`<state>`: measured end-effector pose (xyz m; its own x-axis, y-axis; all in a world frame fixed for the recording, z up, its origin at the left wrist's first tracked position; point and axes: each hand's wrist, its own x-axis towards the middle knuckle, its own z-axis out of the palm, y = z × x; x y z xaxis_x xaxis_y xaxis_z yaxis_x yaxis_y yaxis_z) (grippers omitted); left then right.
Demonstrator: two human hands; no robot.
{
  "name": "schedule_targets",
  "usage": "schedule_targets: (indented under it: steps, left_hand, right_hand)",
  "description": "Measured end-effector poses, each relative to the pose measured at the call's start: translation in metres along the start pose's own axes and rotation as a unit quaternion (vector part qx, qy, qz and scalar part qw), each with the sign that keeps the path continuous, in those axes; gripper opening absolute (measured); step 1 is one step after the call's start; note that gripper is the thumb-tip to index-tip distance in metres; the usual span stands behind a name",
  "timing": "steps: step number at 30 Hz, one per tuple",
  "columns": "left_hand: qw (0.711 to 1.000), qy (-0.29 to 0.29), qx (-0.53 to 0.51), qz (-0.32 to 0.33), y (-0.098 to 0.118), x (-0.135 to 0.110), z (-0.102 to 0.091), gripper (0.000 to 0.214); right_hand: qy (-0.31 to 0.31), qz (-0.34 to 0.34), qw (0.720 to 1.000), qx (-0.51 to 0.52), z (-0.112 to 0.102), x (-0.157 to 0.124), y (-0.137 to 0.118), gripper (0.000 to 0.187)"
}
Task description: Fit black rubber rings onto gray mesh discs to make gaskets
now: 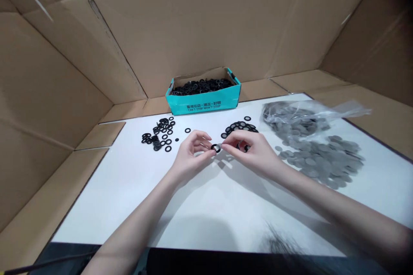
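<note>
Over the middle of the white table, my left hand (193,150) pinches a black ring (213,149) between thumb and fingers. My right hand (251,148) pinches a small grey disc (218,147), which overlaps the right side of the ring's opening. Both fingertips meet close around these two parts. Just behind my right hand lies a pile of black rings with grey discs in them (240,126), partly hidden by that hand. Left of my left hand are loose black rings (164,129), scattered and heaped.
A turquoise box (203,105) full of black rings stands at the back. To the right, a heap of grey discs (322,161) lies before a clear plastic bag (297,118) holding more discs. Cardboard walls (206,21) enclose the white table (106,197).
</note>
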<state>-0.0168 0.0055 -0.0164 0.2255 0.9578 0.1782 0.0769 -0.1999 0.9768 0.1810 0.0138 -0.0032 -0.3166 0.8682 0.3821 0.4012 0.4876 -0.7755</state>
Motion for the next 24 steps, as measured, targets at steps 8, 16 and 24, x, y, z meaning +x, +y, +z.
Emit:
schedule_targets:
  steps: [8, 16, 24]
  left_hand:
    - [0.999, -0.024, -0.012, 0.023, -0.005, -0.002, 0.001, 0.027]
    - [0.998, -0.054, -0.015, 0.015, 0.001, -0.003, 0.005, 0.023]
    - [0.999, -0.034, 0.013, 0.039, 0.003, -0.001, 0.008, 0.02]
  right_hand:
    - [-0.008, 0.018, 1.0, 0.022, 0.01, -0.004, 0.01, 0.018]
    - [-0.051, -0.02, 0.998, 0.014, 0.009, -0.01, 0.011, 0.023]
    - [-0.061, -0.058, 0.996, -0.01, 0.01, -0.015, 0.015, 0.013]
